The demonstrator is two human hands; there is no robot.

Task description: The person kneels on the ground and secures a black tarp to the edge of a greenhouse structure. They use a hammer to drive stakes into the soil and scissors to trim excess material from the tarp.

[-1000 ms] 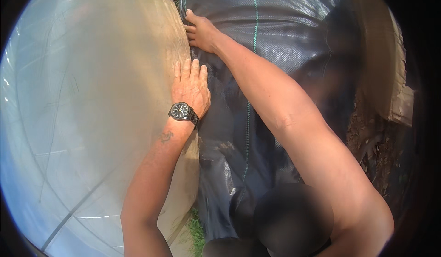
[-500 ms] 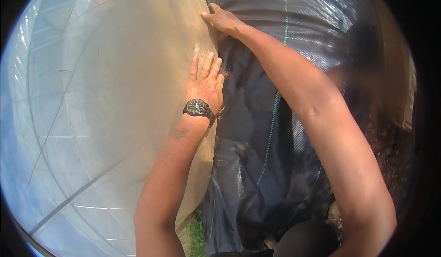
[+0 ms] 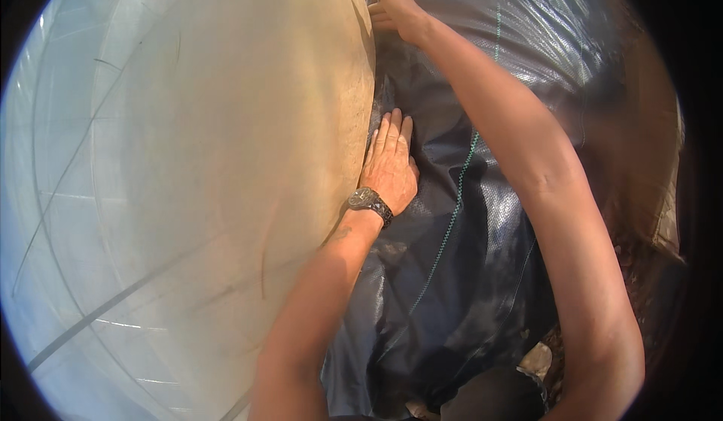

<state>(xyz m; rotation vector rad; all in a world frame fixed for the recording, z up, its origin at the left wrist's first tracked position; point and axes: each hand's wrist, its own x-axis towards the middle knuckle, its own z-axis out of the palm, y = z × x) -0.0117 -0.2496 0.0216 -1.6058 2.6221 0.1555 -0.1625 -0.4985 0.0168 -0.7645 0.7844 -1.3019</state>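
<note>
My left hand [image 3: 389, 161], with a dark watch [image 3: 368, 203] on the wrist, lies flat with straight fingers on the black woven sheet [image 3: 444, 285], beside the edge of the pale translucent plastic sheeting [image 3: 203, 150]. Higher up, my right hand [image 3: 401, 10] reaches across the black sheet to that same edge, thumb and fingers apart, its fingertips touching near where the two materials meet. A green stitched line [image 3: 452, 221] runs down the black sheet between my forearms.
Brown cardboard-like material [image 3: 648, 157] stands at the right rim, above dark ground with litter. A small pale object [image 3: 536, 359] shows near the bottom beside a dark, unclear shape [image 3: 493, 395]. A thin dark strip [image 3: 105, 308] crosses the plastic at the lower left.
My right hand has moved up and right in the view along the edge. My left hand has shifted right, off the plastic's edge onto the black sheet. The view has shifted slightly too.
</note>
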